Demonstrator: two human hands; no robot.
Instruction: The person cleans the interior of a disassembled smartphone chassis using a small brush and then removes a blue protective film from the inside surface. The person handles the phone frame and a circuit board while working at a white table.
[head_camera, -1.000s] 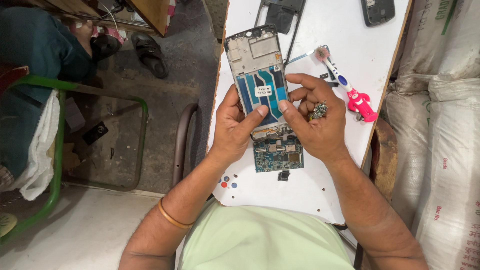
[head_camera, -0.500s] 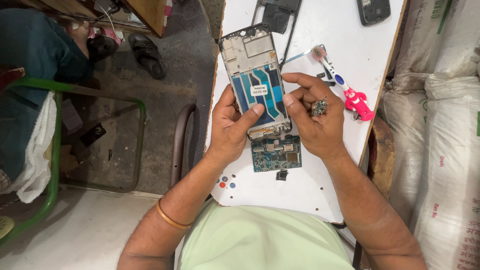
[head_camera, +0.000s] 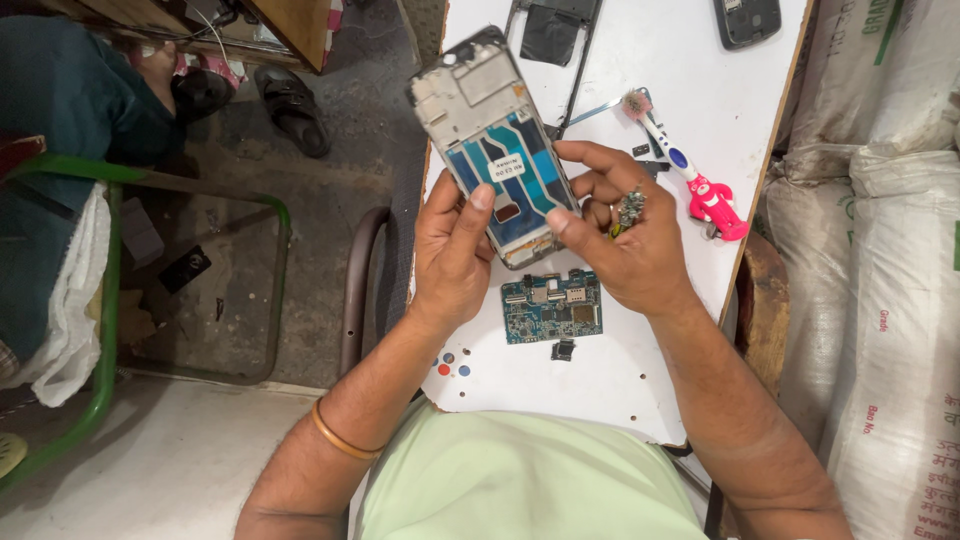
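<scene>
White table (head_camera: 690, 60), grey floor (head_camera: 330, 200)

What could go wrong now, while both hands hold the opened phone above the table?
The opened phone frame is held up by the left hand and right hand; part of it hangs past the table edge, so a slip could drop it to the floor. The bare circuit board lies just below and could be struck.

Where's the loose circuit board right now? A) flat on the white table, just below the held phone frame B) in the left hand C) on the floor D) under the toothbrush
A: the circuit board lies flat on the white table, below the phone frame held in both hands.
</scene>
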